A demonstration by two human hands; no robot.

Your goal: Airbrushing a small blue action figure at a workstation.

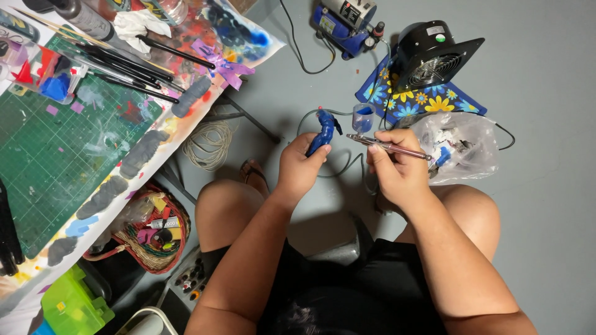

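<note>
Two hands in view, one item being held in each. A single blue figurine [323, 132] is being gripped by the left hand [299, 169], fingers closed around its lower part, upper part sticking up clear of the fist. One pinkish metal airbrush [390, 147] is being pinched pen-style by the right hand [397, 174], fingers closed on the barrel, tip being pointed left toward the figurine, a small gap being kept between tip and figurine. One paint cup [363, 117] with blue inside is sitting on top of the airbrush near the tip. Both items are being held over bare grey floor [546, 186] above the knees; open room is being left to the right. One black fan [431, 59] on a flowered cloth [428, 102] and one blue compressor [344, 22] are sitting ahead, one clear plastic bag [465, 146] just beyond the right hand. Left side is being bounded by the table edge with one green cutting mat [56, 155], several brushes [124, 68] lying on it, count unclear. One woven basket [152, 239] is sitting under the table edge.
</note>
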